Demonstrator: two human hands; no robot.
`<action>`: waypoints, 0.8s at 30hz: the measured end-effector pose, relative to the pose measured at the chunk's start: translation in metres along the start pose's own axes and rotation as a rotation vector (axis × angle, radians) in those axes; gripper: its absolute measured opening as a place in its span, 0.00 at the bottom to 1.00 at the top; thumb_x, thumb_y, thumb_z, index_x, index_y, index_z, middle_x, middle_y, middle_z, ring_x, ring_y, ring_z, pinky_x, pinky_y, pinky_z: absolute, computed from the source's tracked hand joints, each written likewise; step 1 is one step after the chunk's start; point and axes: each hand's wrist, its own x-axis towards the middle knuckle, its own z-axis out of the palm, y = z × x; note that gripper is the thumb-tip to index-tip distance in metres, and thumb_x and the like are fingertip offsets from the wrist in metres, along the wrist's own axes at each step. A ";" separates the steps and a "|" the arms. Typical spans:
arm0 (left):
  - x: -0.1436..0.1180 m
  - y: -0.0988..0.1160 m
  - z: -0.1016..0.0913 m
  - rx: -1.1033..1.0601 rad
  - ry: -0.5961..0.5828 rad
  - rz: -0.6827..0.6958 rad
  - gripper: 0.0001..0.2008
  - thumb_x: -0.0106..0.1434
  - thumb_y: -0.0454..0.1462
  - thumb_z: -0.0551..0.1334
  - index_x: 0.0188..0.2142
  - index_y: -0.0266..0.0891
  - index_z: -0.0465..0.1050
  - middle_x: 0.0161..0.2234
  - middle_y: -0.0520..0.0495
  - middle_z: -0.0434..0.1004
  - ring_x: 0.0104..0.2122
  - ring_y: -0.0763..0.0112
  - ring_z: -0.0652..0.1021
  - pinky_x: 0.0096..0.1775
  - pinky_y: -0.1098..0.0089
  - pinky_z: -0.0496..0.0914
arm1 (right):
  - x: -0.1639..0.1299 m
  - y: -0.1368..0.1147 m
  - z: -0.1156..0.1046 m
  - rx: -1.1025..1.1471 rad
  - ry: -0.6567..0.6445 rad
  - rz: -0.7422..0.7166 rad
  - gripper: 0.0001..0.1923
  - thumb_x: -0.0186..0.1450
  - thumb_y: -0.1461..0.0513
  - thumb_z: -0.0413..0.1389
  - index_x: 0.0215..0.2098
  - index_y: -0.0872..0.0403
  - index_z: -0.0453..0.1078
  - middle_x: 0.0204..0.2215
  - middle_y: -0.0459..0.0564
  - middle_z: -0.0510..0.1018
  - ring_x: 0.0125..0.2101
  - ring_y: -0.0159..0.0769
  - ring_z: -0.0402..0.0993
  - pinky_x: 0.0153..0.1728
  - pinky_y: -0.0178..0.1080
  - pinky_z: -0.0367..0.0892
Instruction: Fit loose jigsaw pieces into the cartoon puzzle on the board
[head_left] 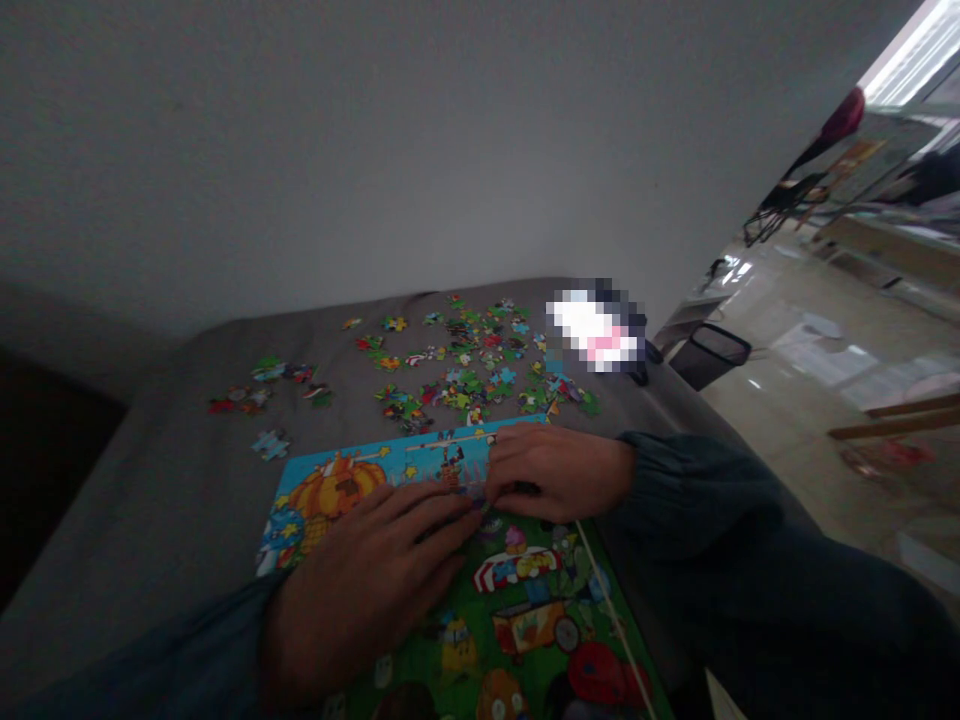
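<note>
A colourful cartoon jigsaw puzzle board (517, 610) lies on the grey cloth, with a pumpkin picture at its upper left and a striped stall on its green part. My left hand (375, 570) rests flat across the board's middle, fingers stretched out to the right. Just beyond those fingertips, my right hand (551, 470) is closed with its fingertips down on the board's upper part. Whatever those fingers pinch is hidden beneath them. Loose jigsaw pieces (472, 385) are scattered past the board's far edge.
A smaller group of pieces (262, 390) and a single light blue piece (270, 444) lie to the left. A bright, blurred-out object (596, 330) stands at the back right. Behind the grey cloth (165, 480) rises a pale wall (420, 150). Tiled floor (787, 370) lies to the right.
</note>
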 end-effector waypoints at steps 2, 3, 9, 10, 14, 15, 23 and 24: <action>-0.002 -0.017 -0.005 -0.013 0.006 -0.051 0.15 0.70 0.38 0.54 0.53 0.47 0.72 0.51 0.51 0.76 0.50 0.63 0.75 0.50 0.59 0.71 | 0.000 0.000 -0.001 -0.002 0.057 0.009 0.07 0.66 0.67 0.53 0.39 0.56 0.73 0.35 0.50 0.78 0.38 0.36 0.69 0.43 0.39 0.63; -0.003 -0.028 -0.007 -0.014 0.013 -0.073 0.15 0.70 0.39 0.54 0.54 0.47 0.72 0.52 0.49 0.76 0.51 0.62 0.74 0.51 0.59 0.70 | 0.000 0.000 -0.001 -0.011 0.098 0.020 0.07 0.66 0.67 0.52 0.40 0.56 0.73 0.35 0.50 0.78 0.37 0.36 0.69 0.42 0.39 0.63; 0.004 -0.097 -0.010 0.029 0.038 -0.276 0.19 0.70 0.45 0.51 0.53 0.41 0.72 0.53 0.41 0.73 0.53 0.56 0.72 0.55 0.50 0.65 | 0.002 0.004 0.000 -0.111 0.366 0.100 0.09 0.68 0.64 0.50 0.38 0.56 0.72 0.33 0.51 0.76 0.36 0.35 0.69 0.40 0.39 0.64; 0.008 -0.103 -0.008 0.045 0.024 -0.271 0.19 0.71 0.45 0.50 0.54 0.41 0.71 0.55 0.41 0.71 0.54 0.56 0.70 0.56 0.50 0.64 | 0.003 0.004 0.001 -0.112 0.418 0.101 0.09 0.69 0.64 0.50 0.38 0.56 0.72 0.33 0.51 0.77 0.36 0.35 0.69 0.40 0.39 0.64; 0.021 -0.115 0.010 0.089 -0.061 -0.223 0.18 0.71 0.41 0.51 0.58 0.48 0.68 0.60 0.42 0.64 0.58 0.54 0.66 0.56 0.49 0.63 | 0.004 0.007 0.001 -0.125 0.620 0.134 0.08 0.68 0.65 0.51 0.38 0.56 0.72 0.31 0.50 0.77 0.34 0.34 0.69 0.38 0.38 0.65; 0.023 -0.116 0.014 0.090 -0.078 -0.215 0.18 0.71 0.41 0.51 0.58 0.50 0.68 0.61 0.43 0.63 0.59 0.54 0.65 0.56 0.49 0.63 | 0.003 0.008 0.001 -0.131 0.654 0.149 0.08 0.67 0.65 0.51 0.38 0.56 0.72 0.31 0.50 0.77 0.33 0.34 0.69 0.38 0.38 0.65; 0.029 -0.124 0.011 -0.085 -0.054 -0.192 0.15 0.70 0.45 0.53 0.43 0.43 0.76 0.54 0.43 0.71 0.54 0.57 0.70 0.55 0.53 0.63 | 0.001 0.011 -0.002 -0.117 0.733 0.168 0.08 0.67 0.64 0.51 0.36 0.56 0.73 0.29 0.49 0.77 0.32 0.33 0.69 0.37 0.38 0.65; 0.030 -0.124 0.008 -0.120 -0.029 -0.208 0.16 0.69 0.47 0.54 0.40 0.42 0.76 0.52 0.43 0.73 0.53 0.58 0.71 0.54 0.55 0.64 | 0.001 0.011 -0.002 -0.114 0.738 0.173 0.08 0.67 0.64 0.52 0.36 0.56 0.73 0.29 0.49 0.77 0.32 0.33 0.69 0.37 0.38 0.65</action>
